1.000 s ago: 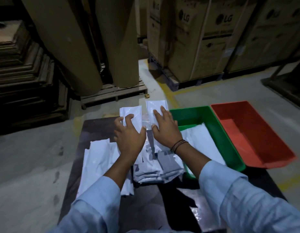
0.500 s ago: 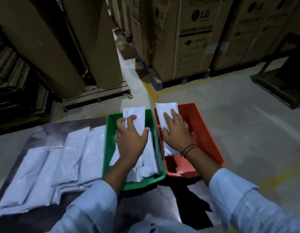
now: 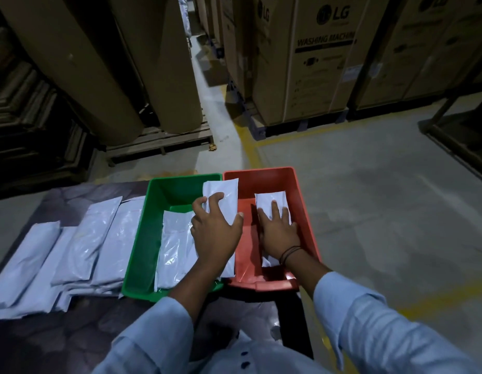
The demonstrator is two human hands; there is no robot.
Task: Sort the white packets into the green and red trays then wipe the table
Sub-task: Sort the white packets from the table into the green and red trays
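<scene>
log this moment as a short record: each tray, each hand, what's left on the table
green tray: one lying packet visible inside
red tray: pressed packet inside
left hand: grips held packet above where the trays meet
right hand: fingers straight, flat on the pressed packet
table: unsorted white packets in a row left of the green tray

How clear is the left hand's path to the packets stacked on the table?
Probably yes: the stacked packets lie uncovered just left of the green tray, on that hand's side. But the left hand grips a packet, so it must drop that first.
</scene>
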